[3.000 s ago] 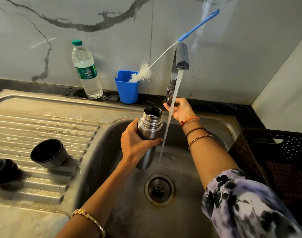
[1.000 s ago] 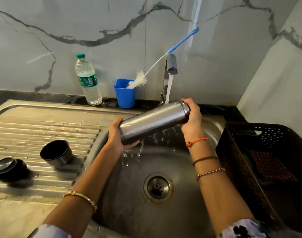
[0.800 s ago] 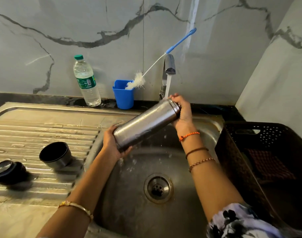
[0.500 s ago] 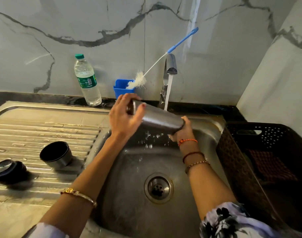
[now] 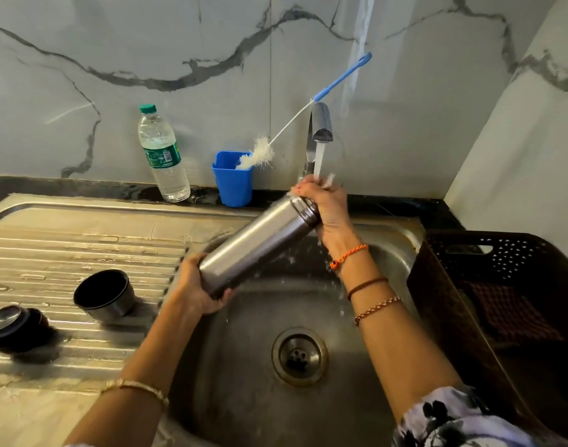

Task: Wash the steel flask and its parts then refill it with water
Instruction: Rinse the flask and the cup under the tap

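The steel flask (image 5: 255,240) is tilted over the sink basin (image 5: 402,250), mouth end up and to the right. My left hand (image 5: 197,290) grips its base. My right hand (image 5: 324,208) covers and grips the mouth end, right under the running tap (image 5: 321,125), and water splashes on that hand. The flask's cup lid (image 5: 103,293) lies on its side on the ribbed drainboard (image 5: 66,250). The stopper cap (image 5: 13,324) rests further left on the drainboard.
A blue cup (image 5: 232,179) holding a bottle brush (image 5: 308,108) stands behind the sink, left of the tap. A plastic water bottle (image 5: 161,153) stands left of it. A dark perforated basket (image 5: 508,285) sits to the right. The drain (image 5: 298,356) is below.
The flask's base swung from up left down toward me, so the mouth end rose back under the tap. Both hands kept hold of it; water still runs.
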